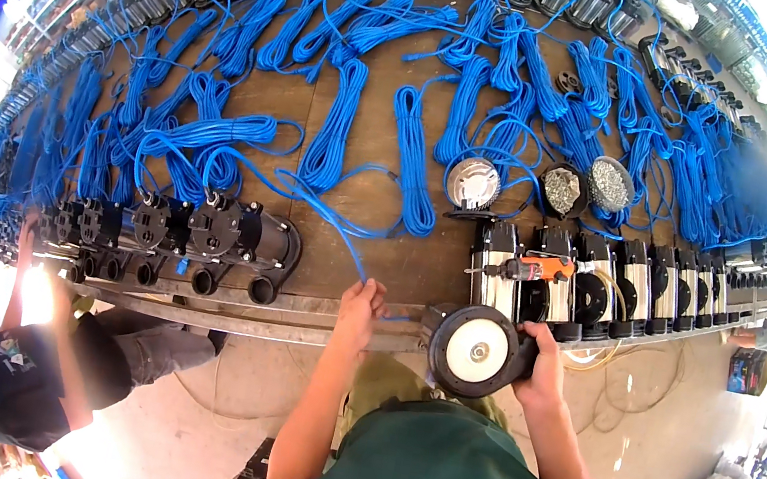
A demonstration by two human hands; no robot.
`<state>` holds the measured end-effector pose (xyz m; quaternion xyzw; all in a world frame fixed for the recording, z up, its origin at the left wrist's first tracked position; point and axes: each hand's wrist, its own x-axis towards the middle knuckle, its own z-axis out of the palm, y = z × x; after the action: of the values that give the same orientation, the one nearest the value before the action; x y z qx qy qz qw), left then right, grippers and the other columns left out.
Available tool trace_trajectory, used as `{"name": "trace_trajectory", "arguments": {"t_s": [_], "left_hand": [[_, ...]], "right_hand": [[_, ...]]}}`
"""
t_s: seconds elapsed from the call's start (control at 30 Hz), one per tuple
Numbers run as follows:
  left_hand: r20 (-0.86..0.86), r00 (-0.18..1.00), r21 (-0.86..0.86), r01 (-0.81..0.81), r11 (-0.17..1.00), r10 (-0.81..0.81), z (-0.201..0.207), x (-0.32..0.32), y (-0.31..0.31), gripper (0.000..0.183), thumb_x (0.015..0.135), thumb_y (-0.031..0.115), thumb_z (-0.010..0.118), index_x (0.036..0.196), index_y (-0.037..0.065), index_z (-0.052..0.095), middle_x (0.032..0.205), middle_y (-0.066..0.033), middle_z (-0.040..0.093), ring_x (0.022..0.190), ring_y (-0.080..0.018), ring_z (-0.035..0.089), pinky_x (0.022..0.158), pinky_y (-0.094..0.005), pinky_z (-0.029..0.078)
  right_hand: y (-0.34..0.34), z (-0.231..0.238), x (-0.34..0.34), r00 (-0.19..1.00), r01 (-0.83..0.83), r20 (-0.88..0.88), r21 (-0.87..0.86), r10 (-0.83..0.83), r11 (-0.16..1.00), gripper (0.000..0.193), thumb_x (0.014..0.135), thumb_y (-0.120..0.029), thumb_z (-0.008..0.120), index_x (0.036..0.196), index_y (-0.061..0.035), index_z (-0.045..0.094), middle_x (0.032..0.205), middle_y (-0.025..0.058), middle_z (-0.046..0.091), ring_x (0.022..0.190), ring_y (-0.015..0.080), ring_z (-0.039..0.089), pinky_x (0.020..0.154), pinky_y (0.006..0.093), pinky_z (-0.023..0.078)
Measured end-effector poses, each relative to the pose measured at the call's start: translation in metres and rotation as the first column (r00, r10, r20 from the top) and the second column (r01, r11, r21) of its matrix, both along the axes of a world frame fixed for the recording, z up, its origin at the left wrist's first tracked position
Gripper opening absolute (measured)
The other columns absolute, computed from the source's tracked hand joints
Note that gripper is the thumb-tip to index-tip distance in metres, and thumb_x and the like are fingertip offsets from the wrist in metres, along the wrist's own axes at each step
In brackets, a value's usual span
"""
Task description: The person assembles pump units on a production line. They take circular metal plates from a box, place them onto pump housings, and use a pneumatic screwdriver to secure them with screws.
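Observation:
My left hand (pixel 359 312) is closed around a blue cable (pixel 356 253) at the table's near edge. The cable runs up to a looped bundle on the table. My right hand (pixel 540 369) grips the side of a black pump (pixel 434 329) held at the table's front edge. Its round end faces up, with a black rim around a white disc (pixel 474 350). Just beyond it, an orange and grey power screwdriver (pixel 541 268) lies across a row of silver and black pumps (pixel 588 289). The right fingertips are partly hidden behind the pump.
Many bundles of blue cable (pixel 334 125) cover the brown table (pixel 338 268). Two bowls of small metal parts (pixel 564 191) and a round metal piece (pixel 472 183) stand ahead. Black pumps (pixel 237 233) line the left front edge, others the far edge. A co-worker (pixel 48 366) is at left.

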<state>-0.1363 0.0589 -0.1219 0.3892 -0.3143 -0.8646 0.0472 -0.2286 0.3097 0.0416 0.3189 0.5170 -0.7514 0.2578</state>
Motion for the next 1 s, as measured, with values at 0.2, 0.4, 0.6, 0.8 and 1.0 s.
{"name": "trace_trajectory", "arguments": {"t_s": [0.2,0.4,0.6,0.8,1.0], "left_hand": [[0.29,0.957,-0.163,0.02,0.986,0.028,-0.006,-0.054,-0.021,0.044,0.083,0.032,0.071,0.105,0.0,0.049,0.082,-0.015,0.059,0.074,-0.0252,0.06,0.059,-0.0379,0.05],[0.371,0.921,-0.387,0.041,0.921,0.115,-0.025,-0.175,-0.025,0.09,0.07,0.032,0.082,0.127,-0.011,0.027,0.095,-0.0231,0.061,0.063,-0.0315,0.064,0.052,-0.0419,0.052],[0.304,0.878,-0.953,0.275,0.13,0.369,-0.053,-0.243,-0.058,0.103,0.062,0.026,0.087,0.128,-0.014,0.019,0.092,-0.0261,0.063,0.067,-0.0298,0.065,0.052,-0.0389,0.055],[0.416,0.901,-0.61,0.177,0.772,0.121,-0.005,-0.221,-0.105,0.058,0.085,0.044,0.066,0.103,-0.007,0.046,0.075,-0.0163,0.06,0.058,-0.0266,0.065,0.035,-0.0381,0.045],[0.402,0.904,-0.4,0.316,0.86,-0.145,0.004,-0.046,-0.023,0.047,0.096,0.044,0.05,0.071,0.005,0.053,0.061,-0.003,0.047,0.048,-0.0149,0.045,0.047,-0.0319,0.046]], "right_hand": [[0.009,-0.002,-0.005,0.993,-0.022,0.118,-0.052,0.028,0.998,0.015,0.082,-0.023,0.064,0.083,-0.0087,0.061,0.077,0.001,0.064,0.07,0.016,0.063,0.067,0.0287,0.051],[0.022,-0.02,-0.002,0.988,0.039,0.15,-0.052,-0.031,0.998,0.014,0.083,-0.023,0.063,0.086,-0.0093,0.062,0.081,0.0009,0.066,0.075,0.0162,0.064,0.072,0.0311,0.053],[0.017,-0.011,-0.013,0.985,0.045,0.167,0.001,-0.044,0.999,0.017,0.082,-0.023,0.064,0.087,-0.0073,0.063,0.08,0.0028,0.066,0.072,0.017,0.063,0.072,0.0312,0.053],[0.007,-0.003,-0.024,0.977,0.029,0.21,-0.014,-0.025,0.999,0.013,0.082,-0.018,0.065,0.086,-0.0063,0.062,0.08,0.0024,0.065,0.072,0.0141,0.064,0.066,0.0292,0.054],[0.022,-0.009,-0.015,0.975,-0.074,0.204,-0.074,0.088,0.994,0.016,0.083,-0.024,0.062,0.087,-0.0084,0.062,0.084,0.002,0.065,0.078,0.0166,0.063,0.076,0.0317,0.052]]}}
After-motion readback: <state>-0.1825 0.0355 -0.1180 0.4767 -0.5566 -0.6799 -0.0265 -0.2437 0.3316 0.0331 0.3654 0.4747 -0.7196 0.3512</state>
